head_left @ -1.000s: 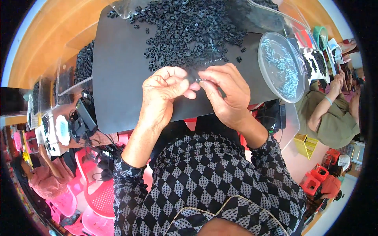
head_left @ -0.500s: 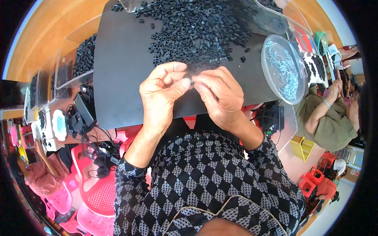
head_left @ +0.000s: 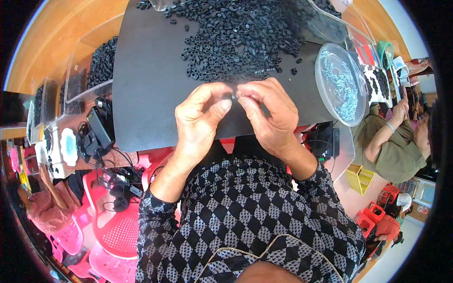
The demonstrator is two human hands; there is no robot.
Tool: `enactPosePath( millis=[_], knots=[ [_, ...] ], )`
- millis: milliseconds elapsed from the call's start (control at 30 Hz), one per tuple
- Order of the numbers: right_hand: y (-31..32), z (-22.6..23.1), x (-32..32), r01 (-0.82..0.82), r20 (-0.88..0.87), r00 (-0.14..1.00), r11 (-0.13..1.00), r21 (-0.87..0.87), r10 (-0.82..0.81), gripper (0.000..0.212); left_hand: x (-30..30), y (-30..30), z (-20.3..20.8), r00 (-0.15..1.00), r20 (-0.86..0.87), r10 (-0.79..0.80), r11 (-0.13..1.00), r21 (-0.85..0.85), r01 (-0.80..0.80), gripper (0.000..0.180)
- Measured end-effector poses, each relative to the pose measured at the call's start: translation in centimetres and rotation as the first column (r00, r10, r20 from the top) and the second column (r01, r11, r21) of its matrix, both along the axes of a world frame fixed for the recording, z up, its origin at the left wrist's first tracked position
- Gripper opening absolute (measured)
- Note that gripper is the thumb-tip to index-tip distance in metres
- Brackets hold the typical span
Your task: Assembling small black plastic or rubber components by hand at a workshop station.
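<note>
My left hand (head_left: 200,120) and my right hand (head_left: 273,115) meet above the near part of the dark tabletop (head_left: 151,94). A small dark piece (head_left: 233,97) sits between the fingertips, pinched by my left thumb and index finger. My right thumb and fingertips are closed at its other side; whatever tiny thing they hold is mostly hidden. Beyond my hands spreads a large pile of small black plastic parts (head_left: 236,42). To the right lies a round clear tray (head_left: 322,89) with many tiny light-blue pieces (head_left: 347,92) in it.
Clear bins of black parts (head_left: 101,61) stand at the left, near a black power adapter (head_left: 100,125) with cables. A pink chair (head_left: 122,236) is at lower left. On the right sit a co-worker in an olive top (head_left: 396,148) and a yellow crate (head_left: 361,179).
Both hands have shifted slightly right and nearer to me. My left fingers have straightened a little, and the small dark piece stays between the fingertips.
</note>
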State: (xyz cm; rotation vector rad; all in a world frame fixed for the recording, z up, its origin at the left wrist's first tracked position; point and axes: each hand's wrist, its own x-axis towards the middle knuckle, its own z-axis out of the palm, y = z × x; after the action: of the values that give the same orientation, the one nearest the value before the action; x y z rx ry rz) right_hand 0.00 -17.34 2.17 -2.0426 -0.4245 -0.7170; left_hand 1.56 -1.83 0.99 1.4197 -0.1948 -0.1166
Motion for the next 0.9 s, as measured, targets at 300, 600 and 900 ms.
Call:
enactPosePath(
  millis=[300, 600, 900],
  knots=[
    [-0.2, -0.6, 0.3, -0.017, 0.094, 0.995, 0.991, -0.133, 0.030, 0.030, 0.0, 0.2, 0.1, 0.962, 0.271, -0.017, 0.958, 0.281, -0.062, 0.021],
    [0.0, -1.2, 0.7, -0.006, 0.276, 0.957, 0.957, -0.291, 0.090, 0.038, -0.3, 0.4, 0.2, 0.928, 0.371, 0.002, 0.907, 0.390, -0.158, 0.022],
    [0.4, -1.6, 0.5, 0.077, 0.353, 0.934, 0.936, -0.342, 0.052, 0.040, -0.4, -0.3, -1.0, 0.958, 0.272, 0.093, 0.951, 0.259, -0.166, 0.020]
  ],
)
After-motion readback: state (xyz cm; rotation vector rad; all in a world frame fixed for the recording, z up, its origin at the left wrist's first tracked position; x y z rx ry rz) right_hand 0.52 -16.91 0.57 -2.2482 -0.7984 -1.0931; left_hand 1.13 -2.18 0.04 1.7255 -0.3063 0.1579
